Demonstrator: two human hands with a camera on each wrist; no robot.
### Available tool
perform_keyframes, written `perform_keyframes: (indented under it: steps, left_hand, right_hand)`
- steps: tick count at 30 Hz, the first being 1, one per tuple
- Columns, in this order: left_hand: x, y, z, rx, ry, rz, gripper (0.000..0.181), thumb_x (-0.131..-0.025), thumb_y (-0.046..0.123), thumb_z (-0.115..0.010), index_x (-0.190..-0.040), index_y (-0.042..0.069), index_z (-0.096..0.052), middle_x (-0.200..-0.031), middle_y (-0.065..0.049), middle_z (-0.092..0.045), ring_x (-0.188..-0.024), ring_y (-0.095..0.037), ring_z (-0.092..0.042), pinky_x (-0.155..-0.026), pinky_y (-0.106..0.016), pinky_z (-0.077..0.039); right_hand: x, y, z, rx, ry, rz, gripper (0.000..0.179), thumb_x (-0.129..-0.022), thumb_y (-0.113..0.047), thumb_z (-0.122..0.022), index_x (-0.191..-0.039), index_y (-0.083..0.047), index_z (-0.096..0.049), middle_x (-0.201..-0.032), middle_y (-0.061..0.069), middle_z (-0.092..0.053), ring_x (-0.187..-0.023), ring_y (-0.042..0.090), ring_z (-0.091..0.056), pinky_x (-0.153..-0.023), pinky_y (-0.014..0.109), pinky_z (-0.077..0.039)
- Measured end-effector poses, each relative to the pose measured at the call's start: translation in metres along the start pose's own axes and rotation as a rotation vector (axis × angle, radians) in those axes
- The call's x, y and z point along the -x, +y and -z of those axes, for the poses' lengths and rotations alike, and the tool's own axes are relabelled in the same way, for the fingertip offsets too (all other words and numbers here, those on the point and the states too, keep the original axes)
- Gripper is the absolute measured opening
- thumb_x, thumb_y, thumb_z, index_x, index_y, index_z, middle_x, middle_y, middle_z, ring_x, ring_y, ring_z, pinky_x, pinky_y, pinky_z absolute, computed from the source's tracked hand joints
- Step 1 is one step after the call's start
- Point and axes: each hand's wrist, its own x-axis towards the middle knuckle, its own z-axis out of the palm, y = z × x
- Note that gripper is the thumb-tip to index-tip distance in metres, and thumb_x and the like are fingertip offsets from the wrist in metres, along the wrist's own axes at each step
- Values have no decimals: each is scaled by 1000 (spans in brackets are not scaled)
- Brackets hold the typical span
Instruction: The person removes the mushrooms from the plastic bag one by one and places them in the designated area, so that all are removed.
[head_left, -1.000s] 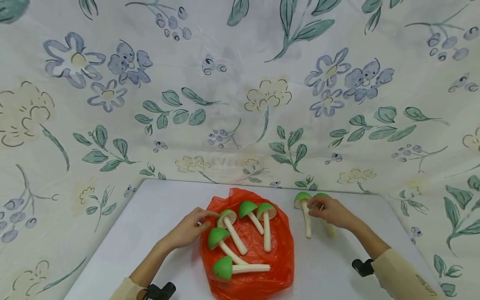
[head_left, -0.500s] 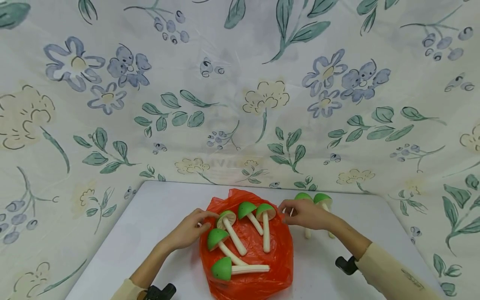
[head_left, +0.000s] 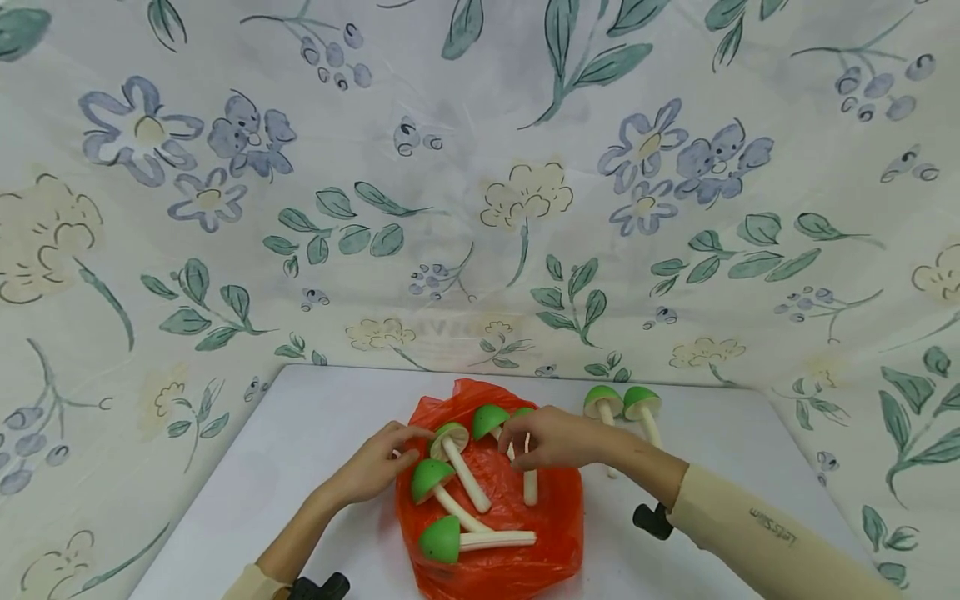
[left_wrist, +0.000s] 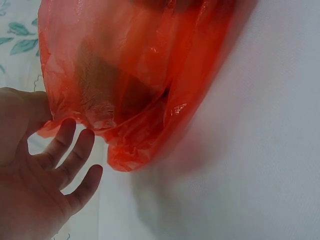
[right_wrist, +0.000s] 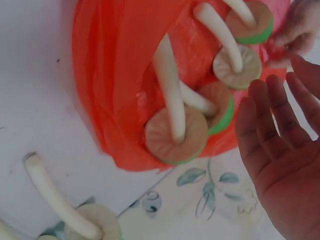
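Observation:
A red plastic bag (head_left: 543, 571) lies on the white table, with several toy mushrooms with green caps and pale stems on it, one mushroom (head_left: 442, 540) lying sideways at the near end. At its left rim, my left hand (head_left: 371, 467) pinches the edge between thumb and index finger; in the left wrist view the other fingers (left_wrist: 82, 150) spread loosely below the red plastic (left_wrist: 145, 50). My right hand (head_left: 558, 437) hovers over the bag's far right part, holding nothing, and partly hides two mushrooms. Its palm and fingers show relaxed in the right wrist view.
Two more mushrooms, one (head_left: 602, 403) beside another (head_left: 642, 403), lie on the table right of the bag, their stems partly behind my right forearm. A floral cloth (head_left: 450, 208) hangs behind the table (head_left: 300, 417).
My right hand has moved left, away from the two mushrooms on the table and over the bag, uncovering their caps. The left hand stays at the bag's rim.

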Motion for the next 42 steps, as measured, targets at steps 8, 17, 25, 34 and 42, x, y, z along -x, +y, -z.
perform_keyframes:
  steps: [8, 17, 25, 34, 42]
  left_hand:
    - [-1, -1, -1, 0, 8, -9, 30, -100, 7, -57, -128, 13, -66, -104, -5, -55, -97, -20, -57, -78, -32, -51]
    - [0, -3, -1, 7, 11, 10, 30, -100, 7, -58, -128, 14, -66, -104, -5, -55, -96, -20, -57, -78, -31, -51]
    - [1, -5, 0, 25, 3, 12, 30, -100, 8, -57, -128, 15, -66, -104, -5, -55, -98, -20, -57, -79, -33, -51]
    - [1, -5, 1, 14, 4, 11, 30, -100, 8, -57, -128, 15, -66, -105, -5, -55, -97, -21, -57, -78, -32, -51]
    - [1, -6, 0, 16, -4, -1, 30, -100, 8, -57, -128, 13, -66, -105, -6, -55, -98, -20, -57, -78, -32, -50]
  right_hand:
    - [-12, -10, -16, -56, -251, 46, 16, -92, -15, -73, -108, -16, -71, -101, -8, -68, -89, 5, -62, -75, 21, -52]
    - [-20, -20, -26, -69, -381, 14, 23, -92, -9, -72, -111, -20, -69, -109, -9, -67, -96, 4, -59, -82, 21, -50]
    - [-31, -25, -35, -138, -485, 22, 29, -90, -6, -73, -115, -15, -62, -113, -9, -65, -106, 8, -61, -86, 20, -50]
    - [-32, -27, -52, 158, -473, 25, 35, -91, -13, -75, -124, -21, -68, -102, -14, -65, -89, -1, -58, -82, 17, -49]
    - [-31, -31, -67, 320, -417, 68, 24, -88, -19, -79, -111, -20, -72, -86, -16, -61, -78, -2, -56, -70, 14, -46]
